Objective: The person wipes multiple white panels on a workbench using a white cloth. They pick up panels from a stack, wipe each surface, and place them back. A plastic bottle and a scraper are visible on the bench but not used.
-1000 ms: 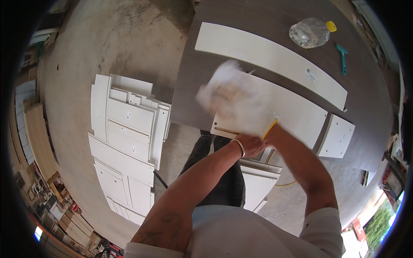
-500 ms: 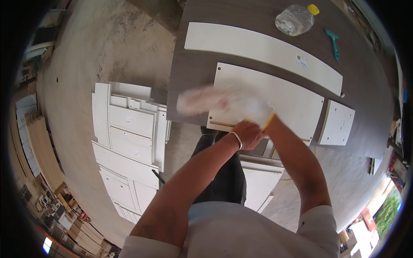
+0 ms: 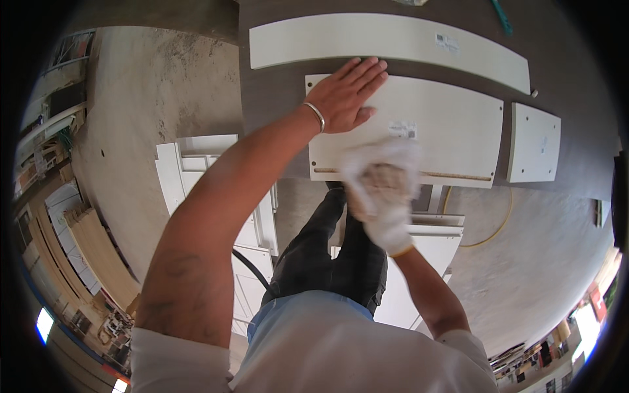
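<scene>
My bare left hand [image 3: 347, 95], a bracelet at its wrist, lies flat with fingers stretched on the upper left part of a white panel [image 3: 452, 121]. This panel has holes near its corners, a paper label and a brown groove along its near edge. My right hand [image 3: 386, 190] wears a white glove with a yellow cuff edge and is blurred by motion. It grips a white cloth [image 3: 407, 152] over the near edge of the panel, hiding part of the groove.
The dark table [image 3: 583, 141] also carries a long white board [image 3: 386, 39] behind the panel, a small white board [image 3: 536, 144] at right and a teal-handled tool [image 3: 502, 16]. Stacked white panels [image 3: 171, 173] stand at lower left, with more below the table. A yellow hose [image 3: 501, 229] curves over the floor.
My left hand has left the right wrist and moved up and left onto the panel. My gloved right hand has come nearer me with the cloth. The view has shifted.
</scene>
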Available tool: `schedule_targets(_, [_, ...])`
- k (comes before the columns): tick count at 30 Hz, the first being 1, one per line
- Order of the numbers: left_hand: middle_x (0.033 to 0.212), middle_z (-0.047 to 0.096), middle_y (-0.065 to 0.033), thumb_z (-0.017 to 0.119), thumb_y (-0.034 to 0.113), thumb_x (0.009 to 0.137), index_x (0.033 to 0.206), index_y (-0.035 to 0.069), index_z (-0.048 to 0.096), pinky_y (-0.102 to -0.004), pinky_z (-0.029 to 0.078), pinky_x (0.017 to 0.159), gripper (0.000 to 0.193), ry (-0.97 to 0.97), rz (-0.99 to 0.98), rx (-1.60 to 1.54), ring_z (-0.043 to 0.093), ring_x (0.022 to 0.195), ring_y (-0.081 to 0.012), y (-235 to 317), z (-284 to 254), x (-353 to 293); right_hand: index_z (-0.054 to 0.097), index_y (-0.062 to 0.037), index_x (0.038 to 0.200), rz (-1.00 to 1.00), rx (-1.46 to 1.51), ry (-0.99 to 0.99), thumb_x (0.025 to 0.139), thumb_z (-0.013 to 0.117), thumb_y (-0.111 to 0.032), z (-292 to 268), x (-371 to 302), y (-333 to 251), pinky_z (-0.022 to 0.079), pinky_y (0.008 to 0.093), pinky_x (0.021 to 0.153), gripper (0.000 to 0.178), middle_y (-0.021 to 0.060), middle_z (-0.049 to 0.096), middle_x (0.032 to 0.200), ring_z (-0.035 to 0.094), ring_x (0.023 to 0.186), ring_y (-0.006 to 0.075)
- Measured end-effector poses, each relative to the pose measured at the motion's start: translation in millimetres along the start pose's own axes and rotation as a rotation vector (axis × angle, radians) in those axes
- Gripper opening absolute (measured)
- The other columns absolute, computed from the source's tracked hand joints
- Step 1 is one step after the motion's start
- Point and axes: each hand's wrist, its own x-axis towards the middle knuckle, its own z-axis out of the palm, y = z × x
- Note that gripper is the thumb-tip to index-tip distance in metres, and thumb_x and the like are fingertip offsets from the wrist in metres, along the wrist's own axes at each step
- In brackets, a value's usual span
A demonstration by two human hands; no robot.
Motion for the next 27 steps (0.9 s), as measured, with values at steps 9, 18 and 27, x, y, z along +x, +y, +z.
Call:
schedule_targets(9, [0.177,0.030,-0.0127,0.052,0.040,0.108,0.168,0.004,0.032,-0.0478,0.018,0.136,0.073,0.047,0.020,-0.018,0.025,0.165,-0.0298,-2.8,1.5,1.0,0.066,-0.0076,0.143,-0.085,0.175,-0.270,0.092,0.064,-0.029,2.1,46.8,-35.9,0.021,0.0476,0.134,0.056,0.0099,0.058,0.159,0.040,0.158,0.0254])
schedule_targets(18, [0.176,0.033,-0.0089,0.055,0.043,0.106,0.168,0.006,0.033,-0.0460,0.019,0.136,0.075,0.033,-0.025,-0.007,0.025,0.164,-0.0258,-0.1,-3.3,0.6,0.063,-0.0060,0.146,-0.284,0.096,-0.325,0.093,0.059,-0.024,8.6,59.0,-45.5,0.022,0.0485,0.132,0.056,0.0075,0.057,0.159,0.042,0.155,0.0266])
schedule_targets(27, [0.175,0.034,-0.0090,0.055,0.042,0.105,0.168,0.007,0.034,-0.0457,0.019,0.136,0.074,0.028,-0.035,-0.025,0.027,0.164,-0.0256,0.8,1.9,-0.2,0.062,-0.0054,0.148,-0.352,0.095,-0.275,0.094,0.063,-0.028,22.2,55.4,-45.8,0.021,0.0458,0.133,0.058,0.0083,0.053,0.163,0.038,0.158,0.0233])
